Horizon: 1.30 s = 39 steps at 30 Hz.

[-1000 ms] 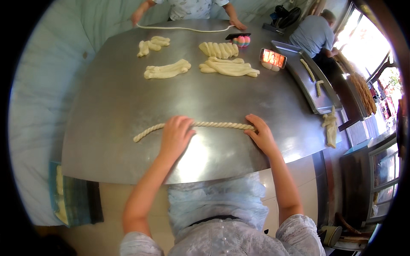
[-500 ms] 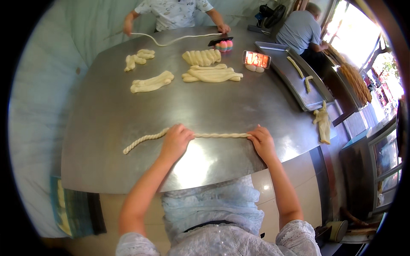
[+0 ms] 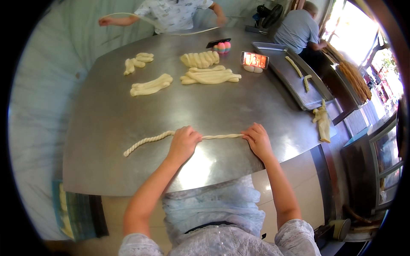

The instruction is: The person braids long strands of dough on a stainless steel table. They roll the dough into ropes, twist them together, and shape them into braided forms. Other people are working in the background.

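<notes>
A long twisted rope of pale dough (image 3: 147, 140) lies across the near part of the metal table. My left hand (image 3: 185, 143) is closed on its middle, and the tightly twisted part trails off to the left of it. At the rope's right end my right hand (image 3: 257, 140) pinches the dough. Between my hands the stretch of rope runs nearly straight and looks smoother, more loosely twisted. Farther off on the table lie dough strips (image 3: 210, 76), a row of dough pieces (image 3: 200, 59), a flat bundle of strips (image 3: 151, 85) and short dough pieces (image 3: 139, 62).
A metal tray (image 3: 314, 102) with two small twists stands at the right. Beside it a limp dough piece (image 3: 322, 123) hangs at the table edge. A lit phone (image 3: 254, 59) leans on a stand. Across the table a person (image 3: 173, 17) swings a dough strand; another person (image 3: 299, 30) sits by fried twists.
My left hand has slid right along the rope, shortening the span between my hands; my right hand has shifted slightly left. The person opposite has lifted and spread their dough strand.
</notes>
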Each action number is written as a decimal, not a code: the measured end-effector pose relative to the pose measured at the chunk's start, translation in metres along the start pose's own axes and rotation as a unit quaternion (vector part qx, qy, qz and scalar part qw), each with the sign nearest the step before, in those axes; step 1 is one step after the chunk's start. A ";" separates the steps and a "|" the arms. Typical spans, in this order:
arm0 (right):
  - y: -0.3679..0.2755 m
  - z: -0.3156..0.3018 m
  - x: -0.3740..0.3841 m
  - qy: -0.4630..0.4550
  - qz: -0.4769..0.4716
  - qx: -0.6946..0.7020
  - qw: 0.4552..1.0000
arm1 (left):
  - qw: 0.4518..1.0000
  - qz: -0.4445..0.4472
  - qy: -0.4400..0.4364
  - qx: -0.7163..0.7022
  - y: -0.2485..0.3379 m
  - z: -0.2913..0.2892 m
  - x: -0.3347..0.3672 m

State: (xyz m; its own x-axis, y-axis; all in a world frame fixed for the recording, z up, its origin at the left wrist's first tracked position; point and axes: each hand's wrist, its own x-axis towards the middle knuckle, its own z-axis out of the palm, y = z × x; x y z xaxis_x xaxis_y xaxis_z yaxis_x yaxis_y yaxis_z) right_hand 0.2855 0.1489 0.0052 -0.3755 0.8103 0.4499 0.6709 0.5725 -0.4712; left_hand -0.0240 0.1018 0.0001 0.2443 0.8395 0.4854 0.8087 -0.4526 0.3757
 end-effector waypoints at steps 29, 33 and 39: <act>0.060 -0.070 -0.058 0.027 0.082 -0.039 0.996 | 0.922 -0.300 0.126 0.209 -0.200 -0.225 -0.238; 0.056 -0.076 -0.044 0.049 0.143 -0.012 0.988 | 0.916 -0.238 0.131 0.295 -0.216 -0.225 -0.201; -0.014 -0.038 -0.005 0.119 -0.013 -0.078 0.990 | 0.939 -0.158 0.238 0.190 -0.158 -0.149 -0.076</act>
State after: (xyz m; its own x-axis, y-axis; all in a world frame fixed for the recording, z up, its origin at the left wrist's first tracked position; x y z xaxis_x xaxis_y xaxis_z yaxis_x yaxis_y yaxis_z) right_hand 0.3026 0.1319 0.0387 -0.2448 0.7322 0.6356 0.7599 0.5520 -0.3432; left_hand -0.2500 0.0644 0.0215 -0.2351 0.6428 0.7291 0.9550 0.0130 0.2964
